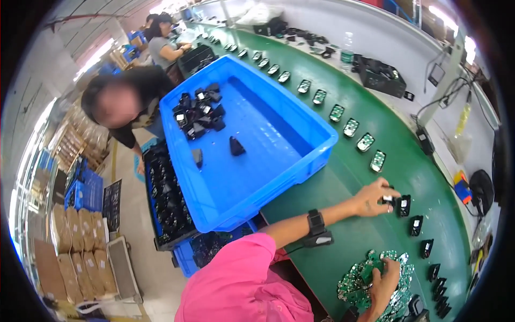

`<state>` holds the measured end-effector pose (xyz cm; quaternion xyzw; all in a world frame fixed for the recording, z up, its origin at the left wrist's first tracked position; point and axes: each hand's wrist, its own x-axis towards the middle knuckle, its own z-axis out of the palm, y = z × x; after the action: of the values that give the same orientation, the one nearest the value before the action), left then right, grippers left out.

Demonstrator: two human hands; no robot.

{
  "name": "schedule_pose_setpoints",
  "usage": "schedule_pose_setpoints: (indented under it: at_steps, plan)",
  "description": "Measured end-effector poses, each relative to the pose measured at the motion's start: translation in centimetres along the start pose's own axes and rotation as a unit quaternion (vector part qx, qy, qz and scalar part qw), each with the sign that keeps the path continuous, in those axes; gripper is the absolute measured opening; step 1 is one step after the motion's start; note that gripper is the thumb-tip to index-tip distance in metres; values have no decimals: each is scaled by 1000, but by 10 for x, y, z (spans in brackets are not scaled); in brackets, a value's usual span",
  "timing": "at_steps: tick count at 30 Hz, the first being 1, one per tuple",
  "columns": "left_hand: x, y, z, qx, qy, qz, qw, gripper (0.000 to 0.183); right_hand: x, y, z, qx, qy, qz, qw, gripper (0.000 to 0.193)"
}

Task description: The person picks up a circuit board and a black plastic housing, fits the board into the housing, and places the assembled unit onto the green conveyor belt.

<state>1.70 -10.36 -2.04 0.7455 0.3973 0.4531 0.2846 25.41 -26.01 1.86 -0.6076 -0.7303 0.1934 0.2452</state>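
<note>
Pink shirt cloth lies nearest, on the near side of the large blue bin, and the left forearm, with a black wrist device, stretches away to the bin's right. There the left hand has its fingers bent in close at a small black housing; whether it grips the piece or only touches it, I cannot tell. Right and nearer than the bin, the right hand curves with fingers partly spread over a heap of green circuit boards, touching it; whether one board is pinched there, I cannot tell. Further right of the bin, black housings form a curved line on the green table, the nearest ones close together. Housings with boards in them extend that line past the bin's right side and beyond its far end. Inside the bin, loose black parts are heaped at the far left. Left of it, a co-worker in a dark top leans beside a black crate. A clear bottle stands well to the bin's far right.
</note>
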Motion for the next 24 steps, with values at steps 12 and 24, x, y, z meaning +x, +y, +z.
schedule_pose_setpoints:
  at_steps: [12,24]
  plan:
    - [-131,88,21,-677,-75,-330,654,45,-14,-41,-37,6,178,112,978,18]
    - [-142,110,31,-179,-246,-95,948,11,-51,-55,-5,493,-91,158,850,13]
